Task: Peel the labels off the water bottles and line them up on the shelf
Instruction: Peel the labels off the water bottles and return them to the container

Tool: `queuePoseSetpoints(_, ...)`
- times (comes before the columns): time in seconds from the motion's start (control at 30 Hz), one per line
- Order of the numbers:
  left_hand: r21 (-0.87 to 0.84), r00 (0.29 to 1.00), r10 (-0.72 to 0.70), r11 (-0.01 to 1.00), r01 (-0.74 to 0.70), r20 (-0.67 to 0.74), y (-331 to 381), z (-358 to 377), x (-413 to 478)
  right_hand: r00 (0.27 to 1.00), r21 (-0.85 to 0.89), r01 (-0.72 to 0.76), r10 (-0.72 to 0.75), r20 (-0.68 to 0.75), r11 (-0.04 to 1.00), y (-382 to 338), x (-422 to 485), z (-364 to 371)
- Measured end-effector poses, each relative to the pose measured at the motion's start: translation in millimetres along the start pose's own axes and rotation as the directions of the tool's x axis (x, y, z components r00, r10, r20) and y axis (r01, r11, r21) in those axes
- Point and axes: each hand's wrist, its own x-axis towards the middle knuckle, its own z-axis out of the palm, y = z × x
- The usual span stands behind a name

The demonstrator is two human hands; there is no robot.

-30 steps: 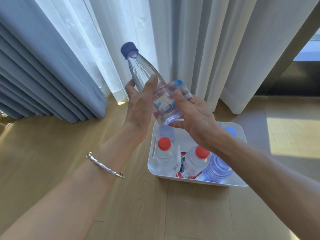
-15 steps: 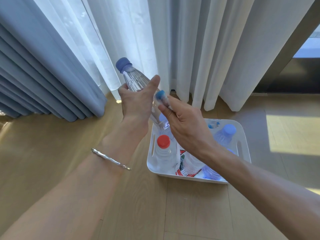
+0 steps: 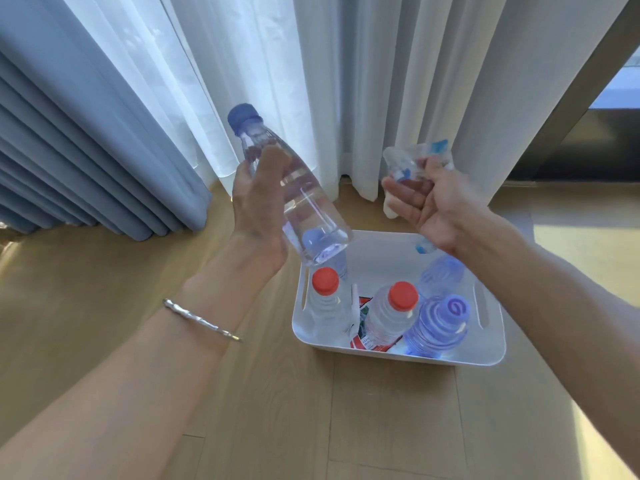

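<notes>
Over the bin's far edge, a bottle is gripped by the left hand, its label pinched by the right hand, probably for discarding.

In the white plastic tub, upright capped clear plastic bottles crowded the near half and barred my way down; its far middle lay open. Bare wooden floor left and near gave me room. White sheer curtains closed the far side.

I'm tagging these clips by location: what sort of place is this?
Likely a room in a home, by a window: floor-length white sheer curtains and blue drapes hang over a wood-plank floor, where a white bin of water bottles sits.
</notes>
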Motion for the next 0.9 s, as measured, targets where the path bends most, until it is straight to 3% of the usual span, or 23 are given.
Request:
queuePoseSetpoints(0.1,0.139,0.996,0.062,0.988,-0.070,0.062,0.1,-4.1,-2.3,0.987,-0.393,0.121,-0.151,-0.046,0.911,3.1,21.6,-26.3)
queuePoseSetpoints(0.17,0.206,0.989,0.085,0.972,-0.109,0.124,0.0,-2.6,-5.7,0.966,-0.650,0.202,-0.258,0.010,0.732,16.7,32.8,-40.0)
queuePoseSetpoints(0.27,0.227,0.981,0.091,0.965,-0.129,0.172,-1.9,5.7,-11.1,0.934,-0.841,0.278,-0.335,0.124,0.464,32.0,38.5,-48.7)
queuePoseSetpoints(0.43,0.231,0.961,0.095,0.960,-0.158,0.260,-5.0,18.2,-20.5,0.913,-0.903,0.362,-0.281,0.294,0.232,34.5,39.3,-40.8)
queuePoseSetpoints(0.57,0.269,0.949,0.078,0.949,-0.164,0.304,-5.9,18.0,-23.4,0.910,-0.927,0.361,-0.254,0.328,0.097,32.2,53.8,-31.6)
queuePoseSetpoints(0.73,0.273,0.944,0.062,0.949,-0.156,0.323,-4.8,12.5,-22.7,0.905,-0.925,0.379,-0.213,0.369,0.007,38.4,61.6,-18.4)
queuePoseSetpoints(0.9,0.290,0.946,0.058,0.944,-0.155,0.318,-3.6,6.0,-21.9,0.929,-0.931,0.361,-0.072,0.364,-0.049,53.0,62.0,-23.0)
